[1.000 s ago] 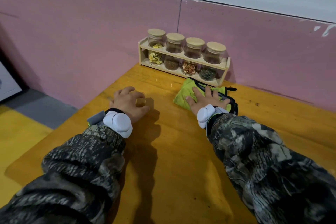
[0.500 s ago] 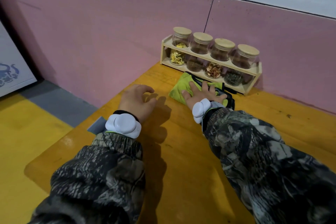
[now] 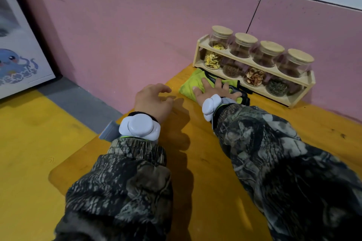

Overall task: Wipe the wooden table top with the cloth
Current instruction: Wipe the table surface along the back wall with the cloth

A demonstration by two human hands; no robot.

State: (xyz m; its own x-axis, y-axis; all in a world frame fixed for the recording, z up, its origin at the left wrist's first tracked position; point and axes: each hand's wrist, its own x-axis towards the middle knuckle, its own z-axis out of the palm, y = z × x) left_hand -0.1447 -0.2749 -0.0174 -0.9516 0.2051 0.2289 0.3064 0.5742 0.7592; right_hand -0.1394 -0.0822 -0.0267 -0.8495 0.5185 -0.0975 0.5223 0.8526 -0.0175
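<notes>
Cloth (image 3: 191, 84), yellow-green with a dark trim, lies flattened under the right grip (image 3: 214, 92), which is released, not clenched: the palm presses down and the straight fingers (image 3: 204, 82) spread across the fabric. The left grip (image 3: 151, 101) holds nothing, its fingers loosely curled over the surface (image 3: 205, 162) just left of the cloth; whether it touches the wood I cannot tell. The cloth sits at the far edge of the surface, its long axis running left to right along the front of a wooden rack (image 3: 197, 53) with four corked jars (image 3: 242, 45), close against the rack's base. Behind stands a pink wall (image 3: 137, 35). Nearly all the bare wood lies nearer than the cloth, so the next stroke probably draws it toward the near side, away from the rack.
</notes>
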